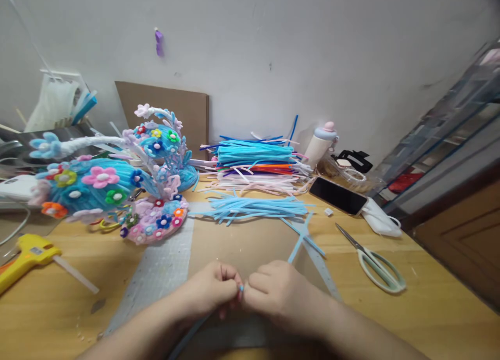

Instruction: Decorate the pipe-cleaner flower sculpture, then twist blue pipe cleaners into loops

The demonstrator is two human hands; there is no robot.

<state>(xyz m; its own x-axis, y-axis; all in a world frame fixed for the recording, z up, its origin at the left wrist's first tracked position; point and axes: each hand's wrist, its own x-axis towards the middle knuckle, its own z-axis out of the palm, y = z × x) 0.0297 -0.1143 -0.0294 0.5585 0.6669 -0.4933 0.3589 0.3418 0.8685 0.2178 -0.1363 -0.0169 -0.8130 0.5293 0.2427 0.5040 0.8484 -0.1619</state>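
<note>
My left hand [219, 289] is closed in a pinch on a light blue pipe cleaner [241, 288], whose tip shows between the two hands. Below the left wrist, a pale blue length trails toward the bottom edge. Close beside it, my right hand [279, 292] has its fingers curled round the same pipe cleaner, mostly hiding it. Loose light blue pipe cleaners [303, 235] cross just beyond the right hand, one end passing behind the knuckles. Farther back lies a bundle of light blue pipe cleaners [258, 208] on the brown board [234, 243].
Behind the bundle are stacked coloured pipe cleaners [253, 154]. Flower-covered pipe-cleaner ornaments [94, 185] and a yellow glue gun [35, 250] occupy the left. Scissors [380, 269], a phone [338, 196] and a white bottle [320, 146] are on the right.
</note>
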